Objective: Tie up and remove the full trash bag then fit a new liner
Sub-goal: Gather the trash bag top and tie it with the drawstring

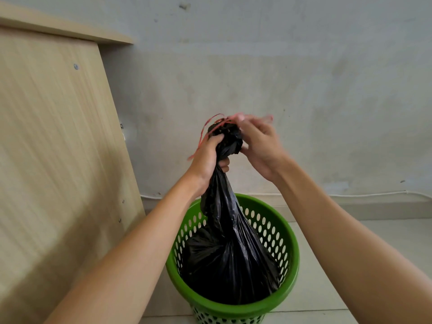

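Observation:
A full black trash bag (231, 258) sits inside a green perforated plastic bin (291, 265) on the floor. The bag's top is gathered into a bunched neck raised above the bin. My left hand (207, 160) grips that neck just under the bunch. A thin red string (211, 127) is looped over the bunch, with one end trailing down past my left hand. My right hand (259, 146) is at the right side of the bunch, blurred, its fingertips pinching the red string near the top.
A light wooden furniture panel (53, 148) stands close on the left, next to the bin. A grey wall (304, 78) is behind, with a thin white cable (374, 194) along its base. Pale floor tiles (385, 253) extend to the right.

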